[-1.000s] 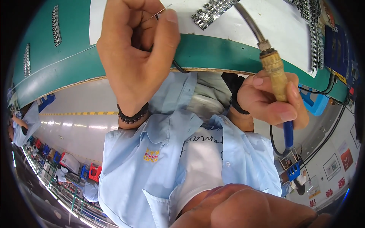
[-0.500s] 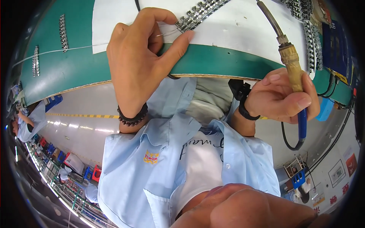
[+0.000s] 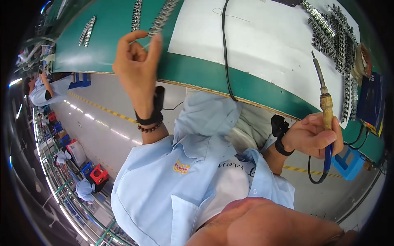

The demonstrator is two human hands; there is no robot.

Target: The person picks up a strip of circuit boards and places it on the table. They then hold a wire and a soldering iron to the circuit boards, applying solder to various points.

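My left hand (image 3: 138, 67) pinches the near end of a metal strip of small parts (image 3: 164, 16) between thumb and fingers. That strip is blurred by motion and lies over the green tabletop, left of the white paper sheet (image 3: 254, 45). Close beside it, to the left, is another metal strip (image 3: 136, 15). In my right hand (image 3: 314, 135) is a soldering iron (image 3: 326, 104), gripped by its tan and blue handle. Its thin tip points up and away, above the right part of the paper, touching nothing.
Two short strips (image 3: 87, 31) lie farther left on the green table (image 3: 111, 49). A black cable (image 3: 225, 49) crosses the paper and the table's front edge. Several strips are heaped (image 3: 336, 39) at the far right, near a blue box (image 3: 371, 102). A co-worker (image 3: 46, 92) sits far left.
My left hand has carried its strip leftward off the white paper to over the green tabletop. My right hand still holds the soldering iron. The whole view has shifted.
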